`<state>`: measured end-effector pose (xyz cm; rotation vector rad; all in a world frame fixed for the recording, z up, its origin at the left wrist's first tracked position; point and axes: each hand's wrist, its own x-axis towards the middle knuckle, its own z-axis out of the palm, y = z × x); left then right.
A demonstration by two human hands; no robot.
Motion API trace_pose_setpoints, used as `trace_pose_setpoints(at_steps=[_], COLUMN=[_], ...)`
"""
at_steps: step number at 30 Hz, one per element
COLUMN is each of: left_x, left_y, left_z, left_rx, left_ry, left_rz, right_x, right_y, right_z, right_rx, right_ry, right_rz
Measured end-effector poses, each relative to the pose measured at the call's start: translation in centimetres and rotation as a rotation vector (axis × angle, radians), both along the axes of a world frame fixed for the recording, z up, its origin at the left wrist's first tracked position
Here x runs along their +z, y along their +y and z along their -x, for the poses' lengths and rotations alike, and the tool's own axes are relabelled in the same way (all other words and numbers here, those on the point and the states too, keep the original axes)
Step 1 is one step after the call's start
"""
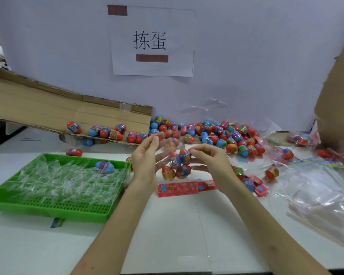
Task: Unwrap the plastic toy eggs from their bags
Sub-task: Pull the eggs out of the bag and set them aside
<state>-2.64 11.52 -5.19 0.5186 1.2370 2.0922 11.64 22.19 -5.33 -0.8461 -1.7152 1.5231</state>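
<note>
A white backboard (246, 56) closed off the far side, with a paper sign (151, 40) taped at twelve o'clock. Below it, the white worktop (167, 225) ran across the whole view. A flattened cardboard flap (48, 108) sloped down from ten o'clock towards the centre, and several eggs rested against its lower edge. A second cardboard box (338, 96) leaned in at two o'clock.

At eight o'clock sat a green tray (48, 212) heaped with clear empty wrappers (64, 181), and a single blue egg (105, 167) lay among them. Slack clear bags (316, 191) spread over the worktop at four o'clock. A pile of loose eggs (216, 135), mostly red and blue, stretched from the centre out towards three o'clock along the foot of the backboard. A red printed card strip (179, 189) lay flat just below the hands.

At the centre, a small bag of eggs (177, 165) hung above the worktop between both hands. The left hand (145, 161), at its nine o'clock, had thumb and forefinger closed on the clear film at the top. The right hand (211, 161), at its three o'clock, pinched the bag's upper edge with its fingertips. The eggs showed through the film, clustered below the grip.
</note>
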Motion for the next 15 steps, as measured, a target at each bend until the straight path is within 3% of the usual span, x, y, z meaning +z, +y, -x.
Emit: trace_pose_setpoints(at_steps=[6, 15], left_x=[0.1, -0.54], left_y=[0.15, 0.41], left_z=[-0.15, -0.57], left_rx=[-0.11, -0.224], left_ry=[-0.065, -0.012], left_rz=[-0.072, 0.052], right_x=[-0.06, -0.08], right_y=[-0.13, 0.41], right_z=[0.11, -0.32], right_rx=[-0.127, -0.171], right_ry=[0.073, 0.147], right_rz=[-0.045, -0.028])
